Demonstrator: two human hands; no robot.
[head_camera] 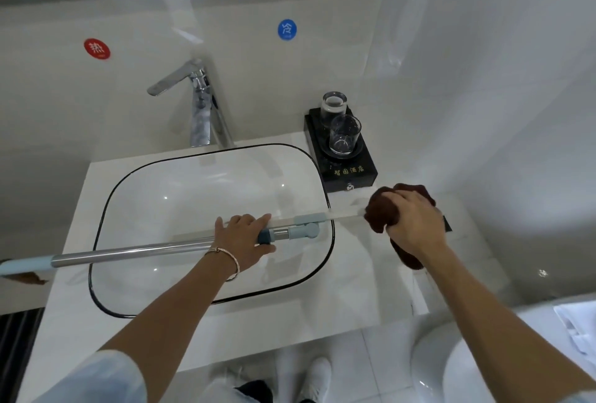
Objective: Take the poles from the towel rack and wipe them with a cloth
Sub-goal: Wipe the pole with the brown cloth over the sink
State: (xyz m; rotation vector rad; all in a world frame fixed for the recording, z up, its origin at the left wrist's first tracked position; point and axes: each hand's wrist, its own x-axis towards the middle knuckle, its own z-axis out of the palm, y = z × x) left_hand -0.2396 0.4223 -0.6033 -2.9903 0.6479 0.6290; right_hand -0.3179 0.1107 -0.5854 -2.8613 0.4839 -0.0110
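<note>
Hotel bathroom: a white, black-rimmed basin (193, 196) sits in the table (371, 273) under a chrome tap (201, 112), with a red sticker (96, 48) for hot and a blue sticker (287, 29) for cold on the tiled wall. Two glasses (344, 135) rest on a black stand (351, 173) lettered in gold at the table's far right corner; a toilet (451, 370) stands nearby.

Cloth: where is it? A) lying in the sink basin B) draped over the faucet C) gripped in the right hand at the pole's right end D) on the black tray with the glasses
C: the right hand grips the dark brown cloth against the pale right end of the pole, which the left hand holds over the sink.
</note>
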